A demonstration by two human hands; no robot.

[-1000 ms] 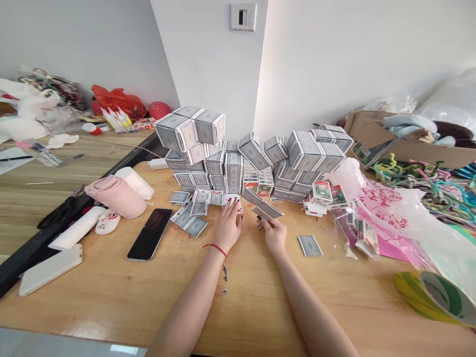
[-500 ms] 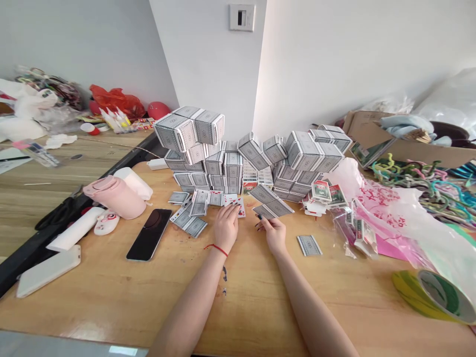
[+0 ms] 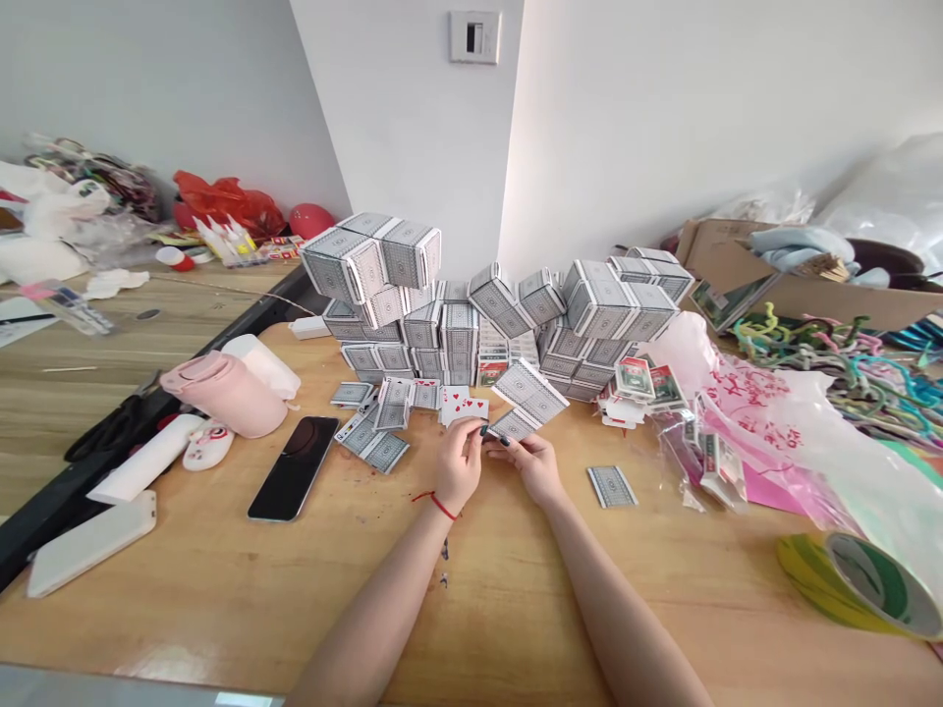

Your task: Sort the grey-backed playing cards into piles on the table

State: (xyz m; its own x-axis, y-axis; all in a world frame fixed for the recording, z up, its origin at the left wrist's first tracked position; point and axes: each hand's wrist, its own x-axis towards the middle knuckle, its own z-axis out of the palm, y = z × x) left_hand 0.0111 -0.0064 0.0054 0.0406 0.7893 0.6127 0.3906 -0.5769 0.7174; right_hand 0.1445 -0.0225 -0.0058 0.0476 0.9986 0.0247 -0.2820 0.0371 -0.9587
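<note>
Folded playing cards (image 3: 531, 395) with grey patterned backs rise from the fingers of my right hand (image 3: 531, 467), which is closed on their lower end. Beside it my left hand (image 3: 458, 463), a red string on its wrist, pinches at the lower left corner of these cards; the exact contact is partly hidden. Just beyond my left fingertips lies a face-up hearts card (image 3: 461, 404). Several loose cards (image 3: 375, 447) overlap to the left, and a single card (image 3: 612, 486) lies face down on the right. Behind stands a stacked structure of card blocks (image 3: 461, 339).
On the left are a phone (image 3: 295, 468), a pink bottle (image 3: 225, 393) and a white power bank (image 3: 95, 542). To the right lie card boxes (image 3: 634, 378), a crumpled plastic bag (image 3: 766, 393), a roll of tape (image 3: 859, 584) and a cardboard box (image 3: 810, 285).
My left hand has left the face-up card and come right to the cards in my right hand, its fingers closing there. Those cards have tilted more upright.
</note>
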